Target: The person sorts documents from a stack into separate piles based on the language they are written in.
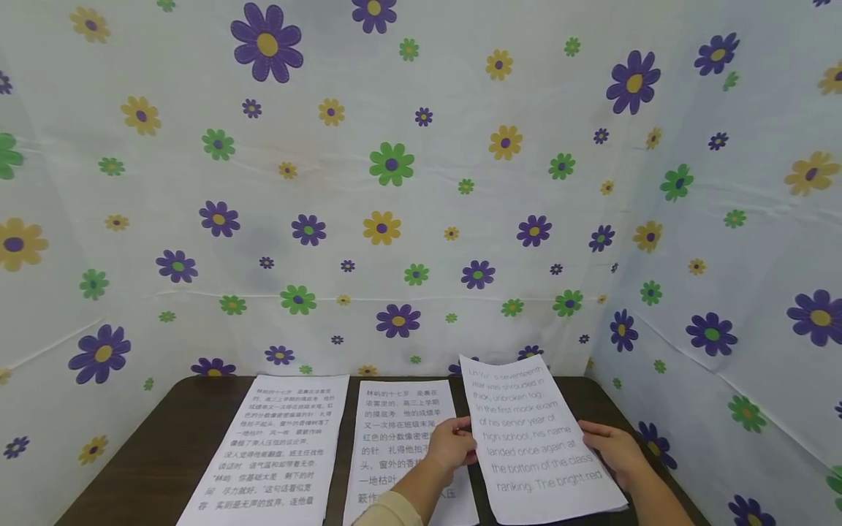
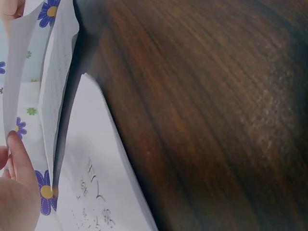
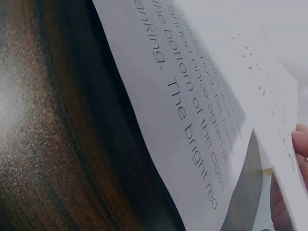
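Observation:
Both hands hold a white sheet of paper (image 1: 526,431) with large printed English text, raised at its far end above the table's right side. My left hand (image 1: 452,447) pinches its left edge, and my right hand (image 1: 612,447) pinches the right edge. In the left wrist view the sheet (image 2: 18,72) appears edge-on, with the left hand's fingers (image 2: 20,156) at its lower end. The right wrist view has the raised sheet (image 3: 276,110) between the right hand's fingers (image 3: 301,142), while a page with English print (image 3: 168,106) lies lower down.
A middle paper stack (image 1: 395,438) with Chinese print lies partly under the left forearm. Another Chinese-printed stack (image 1: 276,446) is further left. The dark wooden table (image 1: 158,431) meets a flower-patterned curtain (image 1: 447,190) at the back and right.

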Available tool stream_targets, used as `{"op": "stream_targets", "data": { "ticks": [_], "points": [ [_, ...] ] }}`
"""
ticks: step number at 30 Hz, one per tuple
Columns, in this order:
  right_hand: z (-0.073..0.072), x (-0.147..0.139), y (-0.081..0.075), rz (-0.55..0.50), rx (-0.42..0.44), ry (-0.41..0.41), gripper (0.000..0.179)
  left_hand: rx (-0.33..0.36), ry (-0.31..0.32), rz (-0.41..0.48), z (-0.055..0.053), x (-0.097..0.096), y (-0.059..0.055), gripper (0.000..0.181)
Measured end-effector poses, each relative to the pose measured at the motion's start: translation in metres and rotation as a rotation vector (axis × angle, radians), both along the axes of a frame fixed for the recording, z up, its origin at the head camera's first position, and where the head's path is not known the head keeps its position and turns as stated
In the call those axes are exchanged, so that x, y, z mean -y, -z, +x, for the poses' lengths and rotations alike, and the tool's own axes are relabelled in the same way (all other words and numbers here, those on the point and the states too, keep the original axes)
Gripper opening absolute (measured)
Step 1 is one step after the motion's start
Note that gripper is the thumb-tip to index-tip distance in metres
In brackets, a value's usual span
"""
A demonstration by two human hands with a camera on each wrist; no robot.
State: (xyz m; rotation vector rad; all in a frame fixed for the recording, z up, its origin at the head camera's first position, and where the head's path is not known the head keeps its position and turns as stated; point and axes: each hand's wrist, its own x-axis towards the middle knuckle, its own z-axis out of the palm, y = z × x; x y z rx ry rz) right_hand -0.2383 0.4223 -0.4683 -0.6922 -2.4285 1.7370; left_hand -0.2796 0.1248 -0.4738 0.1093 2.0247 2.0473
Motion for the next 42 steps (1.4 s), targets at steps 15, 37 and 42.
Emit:
{"op": "stream_targets", "data": {
  "ticks": [15, 37, 42],
  "points": [
    [0.004, -0.004, 0.012, -0.005, 0.023, 0.012, 0.042, 0.059, 0.072, 0.005, 0.003, -0.009, 0.010, 0.058],
    [-0.012, -0.004, 0.028, 0.132, 0.119, 0.015, 0.052, 0.105, 0.230, 0.002, 0.007, -0.009, 0.016, 0.069],
    [-0.012, -0.003, 0.028, 0.132, 0.126, 0.008, 0.054, 0.104, 0.245, -0.004, 0.005, -0.008, 0.015, 0.069]
  ]
}}
